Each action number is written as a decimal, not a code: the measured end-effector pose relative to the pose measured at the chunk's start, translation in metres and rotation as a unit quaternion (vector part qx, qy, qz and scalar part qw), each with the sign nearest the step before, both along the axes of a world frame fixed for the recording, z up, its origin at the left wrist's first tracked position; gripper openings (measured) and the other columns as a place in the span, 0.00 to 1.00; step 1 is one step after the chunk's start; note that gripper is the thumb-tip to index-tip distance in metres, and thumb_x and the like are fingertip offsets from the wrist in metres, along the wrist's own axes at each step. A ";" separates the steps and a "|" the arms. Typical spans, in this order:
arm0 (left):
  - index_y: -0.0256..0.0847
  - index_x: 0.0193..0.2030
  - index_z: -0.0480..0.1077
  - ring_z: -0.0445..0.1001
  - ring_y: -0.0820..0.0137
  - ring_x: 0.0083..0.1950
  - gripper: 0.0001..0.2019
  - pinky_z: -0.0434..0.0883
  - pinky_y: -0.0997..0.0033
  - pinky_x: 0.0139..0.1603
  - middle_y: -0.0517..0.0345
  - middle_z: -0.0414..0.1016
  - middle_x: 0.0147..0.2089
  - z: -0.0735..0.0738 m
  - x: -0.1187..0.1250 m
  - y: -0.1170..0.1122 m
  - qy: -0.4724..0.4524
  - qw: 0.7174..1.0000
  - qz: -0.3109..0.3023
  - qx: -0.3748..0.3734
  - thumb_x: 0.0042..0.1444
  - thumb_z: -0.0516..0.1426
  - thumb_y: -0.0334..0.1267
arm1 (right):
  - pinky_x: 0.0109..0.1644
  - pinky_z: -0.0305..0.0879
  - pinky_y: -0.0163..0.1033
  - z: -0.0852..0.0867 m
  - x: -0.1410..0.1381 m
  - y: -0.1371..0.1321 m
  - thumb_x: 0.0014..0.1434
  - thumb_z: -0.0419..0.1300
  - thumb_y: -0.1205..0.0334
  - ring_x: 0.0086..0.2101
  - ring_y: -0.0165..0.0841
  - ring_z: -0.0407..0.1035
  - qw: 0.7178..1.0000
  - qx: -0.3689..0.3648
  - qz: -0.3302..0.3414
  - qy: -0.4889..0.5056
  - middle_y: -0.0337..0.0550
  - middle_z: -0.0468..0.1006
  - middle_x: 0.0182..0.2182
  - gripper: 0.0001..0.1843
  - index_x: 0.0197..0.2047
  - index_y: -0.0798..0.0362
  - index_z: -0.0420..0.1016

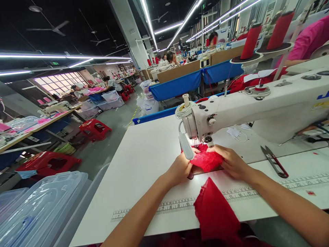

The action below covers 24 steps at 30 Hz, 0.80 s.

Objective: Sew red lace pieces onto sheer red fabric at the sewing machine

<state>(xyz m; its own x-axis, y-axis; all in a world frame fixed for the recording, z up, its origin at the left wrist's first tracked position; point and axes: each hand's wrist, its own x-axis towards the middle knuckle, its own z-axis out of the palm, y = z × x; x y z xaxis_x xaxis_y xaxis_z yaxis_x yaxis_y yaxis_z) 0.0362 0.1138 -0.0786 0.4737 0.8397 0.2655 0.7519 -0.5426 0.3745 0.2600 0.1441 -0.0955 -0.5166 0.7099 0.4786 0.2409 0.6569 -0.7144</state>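
A person sits in a large sewing workshop, both forearms reaching in from the bottom of the frame. Right of centre, a piece of red lacy cloth (207,161) lies beneath the head of a white sewing machine (244,106). The left hand (180,168) pinches the cloth's left edge, its fingertips partly hidden behind a small white lamp (186,146); the right hand (232,161) pinches the right edge between thumb and fingers. At bottom centre, a larger red fabric panel (216,212) drapes over the front edge of the white counter (144,154), across its printed ruler; I cannot tell whether it joins the lacy piece. Thread snips (274,161) lie at the right, near the right forearm. Red thread cones (252,41) stand upper right, beside a co-worker's pink sleeve (312,37). Clear plastic boxes (43,195) fill the lower left, below red stools (95,129).
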 end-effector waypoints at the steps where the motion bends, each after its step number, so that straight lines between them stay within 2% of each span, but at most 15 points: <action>1: 0.40 0.25 0.57 0.60 0.76 0.25 0.10 0.60 0.76 0.25 0.62 0.61 0.25 0.000 -0.001 0.004 -0.023 0.999 0.001 -0.025 0.55 0.45 0.25 | 0.33 0.64 0.38 -0.002 -0.001 0.001 0.61 0.49 0.62 0.30 0.35 0.70 1.000 -0.019 -0.012 0.012 0.42 0.76 0.31 0.07 0.39 0.50 0.67; 3: 0.41 0.24 0.52 0.58 0.77 0.24 0.11 0.60 0.76 0.25 0.63 0.58 0.23 0.000 -0.003 0.012 -0.067 0.995 0.006 -0.070 0.57 0.43 0.27 | 0.26 0.63 0.36 -0.005 -0.001 0.004 0.63 0.49 0.59 0.23 0.32 0.67 0.998 -0.053 -0.032 0.023 0.36 0.73 0.23 0.07 0.40 0.50 0.65; 5: 0.41 0.24 0.48 0.54 0.77 0.25 0.12 0.58 0.76 0.24 0.64 0.54 0.23 0.001 -0.004 0.018 -0.103 0.990 0.009 -0.099 0.57 0.44 0.31 | 0.23 0.63 0.35 -0.008 -0.001 0.004 0.65 0.48 0.56 0.19 0.31 0.66 0.994 -0.094 -0.040 0.036 0.34 0.71 0.19 0.10 0.44 0.50 0.64; 8: 0.42 0.23 0.45 0.48 0.77 0.26 0.13 0.54 0.75 0.24 0.65 0.49 0.24 0.003 -0.006 0.020 -0.140 0.982 0.010 -0.125 0.56 0.47 0.35 | 0.23 0.67 0.35 -0.006 -0.001 0.002 0.68 0.45 0.47 0.20 0.33 0.69 0.987 -0.148 -0.032 0.052 0.37 0.75 0.19 0.18 0.48 0.52 0.64; 11: 0.42 0.23 0.44 0.44 0.76 0.26 0.14 0.51 0.73 0.24 0.65 0.46 0.24 0.005 -0.006 0.017 -0.164 0.975 0.013 -0.150 0.55 0.47 0.36 | 0.30 0.73 0.37 0.000 -0.002 -0.001 0.67 0.46 0.39 0.26 0.35 0.74 0.980 -0.179 -0.016 0.088 0.42 0.78 0.25 0.25 0.47 0.52 0.66; 13: 0.42 0.24 0.44 0.44 0.76 0.26 0.14 0.50 0.73 0.24 0.65 0.46 0.24 0.008 -0.005 0.015 -0.176 0.970 0.014 -0.167 0.56 0.47 0.36 | 0.34 0.75 0.39 0.004 -0.001 -0.001 0.66 0.47 0.38 0.31 0.36 0.76 0.984 -0.134 -0.034 0.114 0.45 0.79 0.31 0.25 0.43 0.52 0.69; 15: 0.42 0.24 0.45 0.46 0.76 0.27 0.14 0.52 0.73 0.25 0.65 0.48 0.25 0.012 -0.004 0.012 -0.186 0.966 0.010 -0.181 0.57 0.48 0.37 | 0.38 0.74 0.40 0.005 -0.001 0.000 0.66 0.49 0.39 0.35 0.37 0.76 0.988 -0.057 -0.072 0.123 0.47 0.80 0.36 0.24 0.40 0.51 0.72; 17: 0.42 0.24 0.46 0.48 0.76 0.27 0.17 0.53 0.73 0.25 0.65 0.49 0.25 0.017 -0.003 0.011 -0.193 0.960 0.005 -0.202 0.57 0.52 0.39 | 0.42 0.74 0.42 0.004 0.000 0.002 0.66 0.49 0.40 0.39 0.39 0.75 0.987 -0.010 -0.101 0.122 0.47 0.80 0.39 0.23 0.40 0.50 0.73; 21: 0.43 0.24 0.43 0.49 0.78 0.23 0.26 0.52 0.74 0.21 0.67 0.45 0.23 0.021 -0.001 0.007 -0.203 0.942 0.008 -0.265 0.49 0.62 0.41 | 0.45 0.73 0.43 0.000 0.002 0.004 0.66 0.50 0.43 0.41 0.41 0.75 0.987 0.007 -0.102 0.125 0.46 0.80 0.40 0.20 0.43 0.49 0.74; 24: 0.43 0.25 0.42 0.52 0.78 0.22 0.25 0.55 0.75 0.20 0.68 0.48 0.21 0.018 0.004 0.002 -0.215 0.931 0.016 -0.295 0.52 0.60 0.41 | 0.44 0.73 0.41 0.000 0.003 0.005 0.68 0.49 0.47 0.41 0.39 0.75 0.987 0.030 -0.094 0.123 0.45 0.80 0.40 0.18 0.43 0.49 0.73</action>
<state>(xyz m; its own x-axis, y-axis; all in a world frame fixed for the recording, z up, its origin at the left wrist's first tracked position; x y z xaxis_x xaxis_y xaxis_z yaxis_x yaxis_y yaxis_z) 0.0397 0.1163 -0.0605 0.4031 0.9109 -0.0876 0.4762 -0.1271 0.8701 0.2626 0.1487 -0.0956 -0.2402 0.7488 0.6178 0.1865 0.6602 -0.7276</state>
